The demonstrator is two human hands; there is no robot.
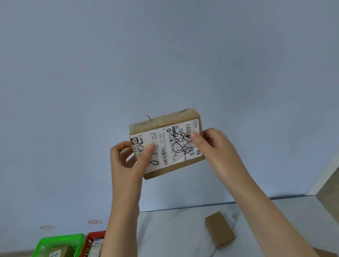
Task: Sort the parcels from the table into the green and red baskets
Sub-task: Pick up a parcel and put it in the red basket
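A brown cardboard parcel (166, 143) with a white shipping label facing me is held up in front of the pale blue wall. My left hand (126, 162) grips its left end, thumb across the label. My right hand (214, 145) grips its right end, thumb on the barcode. Low at the left stand the green basket (51, 241) and the red basket (92, 235), side by side. Each holds labelled parcels. A small plain brown parcel (219, 230) lies on the white marble table (173, 239).
Two small tags (70, 225) are stuck on the wall above the baskets. A corner of another brown box (324, 254) shows at the table's bottom right. The table's right edge meets a white wall corner (334, 168).
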